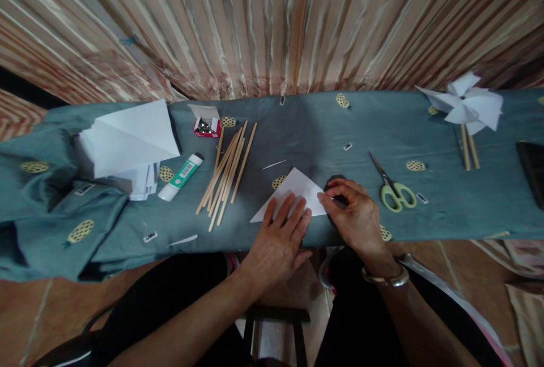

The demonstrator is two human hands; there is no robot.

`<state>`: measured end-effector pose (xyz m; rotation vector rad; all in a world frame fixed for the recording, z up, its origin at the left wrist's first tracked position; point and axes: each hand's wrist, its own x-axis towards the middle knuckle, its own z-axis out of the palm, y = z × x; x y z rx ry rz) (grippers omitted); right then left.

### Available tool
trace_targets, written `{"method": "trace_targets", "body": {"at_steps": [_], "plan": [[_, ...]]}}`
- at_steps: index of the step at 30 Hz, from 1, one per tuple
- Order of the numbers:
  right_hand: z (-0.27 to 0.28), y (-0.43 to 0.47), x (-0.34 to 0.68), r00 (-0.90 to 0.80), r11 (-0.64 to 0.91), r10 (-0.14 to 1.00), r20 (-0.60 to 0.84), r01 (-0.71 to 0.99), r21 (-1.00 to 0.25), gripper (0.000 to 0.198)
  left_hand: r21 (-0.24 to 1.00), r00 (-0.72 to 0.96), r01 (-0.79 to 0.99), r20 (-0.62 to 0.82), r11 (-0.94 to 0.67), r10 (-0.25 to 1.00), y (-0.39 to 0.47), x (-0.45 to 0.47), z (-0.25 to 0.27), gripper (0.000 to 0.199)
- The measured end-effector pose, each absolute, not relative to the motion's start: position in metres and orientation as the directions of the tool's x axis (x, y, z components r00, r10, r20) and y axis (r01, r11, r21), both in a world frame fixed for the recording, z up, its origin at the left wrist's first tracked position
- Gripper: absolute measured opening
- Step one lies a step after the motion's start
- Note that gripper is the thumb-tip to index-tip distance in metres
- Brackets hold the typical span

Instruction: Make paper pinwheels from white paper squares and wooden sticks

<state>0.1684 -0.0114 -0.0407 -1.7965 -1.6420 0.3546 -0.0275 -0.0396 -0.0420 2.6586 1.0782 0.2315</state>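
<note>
A sheet of white paper (294,181), folded into a triangle, lies on the cloth in front of me. Flat on its lower edge rests my left hand (278,239), fingers stretched out. At the triangle's right corner my right hand (352,208) pinches the paper between thumb and fingers; a bracelet circles that wrist. Scissors with green handles (393,188) lie just right of my right hand. Left of the paper is a loose bundle of wooden sticks (229,174).
Farther left are a glue stick (182,176), a small red box (207,126) of metal pins and a stack of white paper (131,135). Paper pinwheels (467,103) on sticks lie at the far right, near a dark object (531,169). A pleated curtain (272,27) hangs behind the table.
</note>
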Motion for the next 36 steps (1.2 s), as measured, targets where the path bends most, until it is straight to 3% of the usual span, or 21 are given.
{"method": "trace_targets", "body": {"at_steps": [9,16,29,36], "plan": [[-0.039,-0.017,0.168,0.136,0.042,0.957,0.258,0.811,-0.584,0.025,0.291,0.712,0.661,0.046,-0.691,0.701,-0.040,-0.027,-0.044,0.074],[-0.046,-0.036,0.158,0.056,0.112,0.948,0.314,0.864,-0.491,0.059,0.273,0.708,0.668,0.051,-0.692,0.704,-0.041,-0.027,-0.048,0.072],[-0.056,-0.045,0.188,0.091,0.077,0.952,0.292,0.853,-0.516,0.054,0.208,0.718,0.666,0.082,-0.716,0.691,-0.048,-0.050,-0.051,0.073],[-0.060,-0.047,0.202,0.086,0.102,0.945,0.316,0.839,-0.534,0.047,0.170,0.644,0.741,0.091,-0.650,0.759,-0.073,-0.097,-0.047,0.072]]}}
